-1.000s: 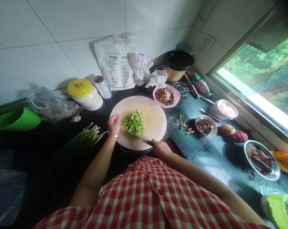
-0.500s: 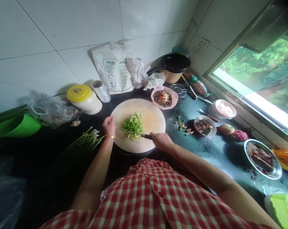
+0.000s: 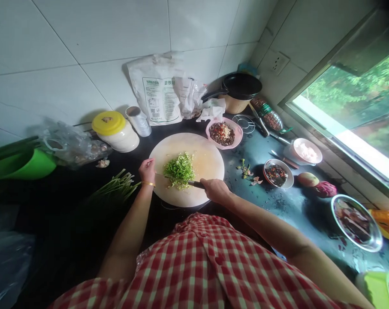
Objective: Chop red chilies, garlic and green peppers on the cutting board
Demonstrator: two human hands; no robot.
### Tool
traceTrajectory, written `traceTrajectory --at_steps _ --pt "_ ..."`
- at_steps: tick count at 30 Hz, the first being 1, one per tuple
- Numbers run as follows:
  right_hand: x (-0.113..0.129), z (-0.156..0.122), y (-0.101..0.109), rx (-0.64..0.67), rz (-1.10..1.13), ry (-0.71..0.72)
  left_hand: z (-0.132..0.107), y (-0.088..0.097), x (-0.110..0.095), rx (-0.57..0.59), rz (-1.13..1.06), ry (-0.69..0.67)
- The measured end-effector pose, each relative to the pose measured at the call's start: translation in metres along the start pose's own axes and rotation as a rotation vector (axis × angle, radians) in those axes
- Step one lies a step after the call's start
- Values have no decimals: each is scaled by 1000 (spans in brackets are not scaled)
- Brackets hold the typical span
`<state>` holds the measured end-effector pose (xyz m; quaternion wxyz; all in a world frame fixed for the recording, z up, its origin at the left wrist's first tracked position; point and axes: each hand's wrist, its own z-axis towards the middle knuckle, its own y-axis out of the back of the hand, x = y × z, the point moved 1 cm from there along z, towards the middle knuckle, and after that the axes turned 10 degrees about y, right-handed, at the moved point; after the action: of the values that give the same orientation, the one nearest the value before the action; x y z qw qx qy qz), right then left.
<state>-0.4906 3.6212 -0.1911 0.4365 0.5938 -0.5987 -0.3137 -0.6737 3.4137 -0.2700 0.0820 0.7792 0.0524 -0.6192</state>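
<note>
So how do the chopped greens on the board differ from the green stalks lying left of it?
The chopped greens are a fine pale-green heap on the round cutting board; the green stalks are long, whole and darker, lying on the dark counter. The knife crosses the heap; nothing touches the stalks. Both are green.

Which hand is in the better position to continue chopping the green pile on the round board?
Probably the right hand: it grips the knife by its handle, with the blade across the chopped greens. The left hand only rests at the blade's tip on the cutting board.
</note>
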Motion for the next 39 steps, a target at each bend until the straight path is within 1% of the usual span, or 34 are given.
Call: traceTrajectory --at_steps 3,6,9,11,14,16,19,22,24,27,29,31,33,35,39 --pt "1 1 -4 32 9 -48 -4 2 1 16 32 -28" --pt "-1 0 -4 15 4 -13 -8 4 0 -15 30 -61" --pt "0 -2 0 -21 -25 43 -7 8 2 -33 -20 -6" --pt "1 -2 -1 -9 -33 35 -8 10 4 -20 -31 12" --pt "0 -1 -7 28 -16 0 -13 12 4 6 13 -54" --pt "0 -2 -9 27 -9 4 -16 14 2 0 24 -81" --pt "4 -8 -7 13 -15 48 -18 20 2 -32 -22 -36" --pt "9 -14 -9 28 -22 60 -21 26 10 -15 -59 32" --pt "9 -16 -14 39 -17 53 -26 28 15 -3 -50 32" --pt "5 -15 -22 60 2 35 -33 28 15 -13 4 -39" --pt "2 -15 -22 62 9 41 -35 27 12 -26 5 -71" --pt "0 -14 -18 41 3 60 -33 25 10 -38 -35 -55" --pt "-1 -13 -15 22 -12 71 -31 23 11 -40 -67 -8" --pt "-3 -12 -14 35 -17 58 -30 21 12 -37 -53 9" --pt "-8 -9 -15 41 -4 32 -32 17 12 -31 12 -60"
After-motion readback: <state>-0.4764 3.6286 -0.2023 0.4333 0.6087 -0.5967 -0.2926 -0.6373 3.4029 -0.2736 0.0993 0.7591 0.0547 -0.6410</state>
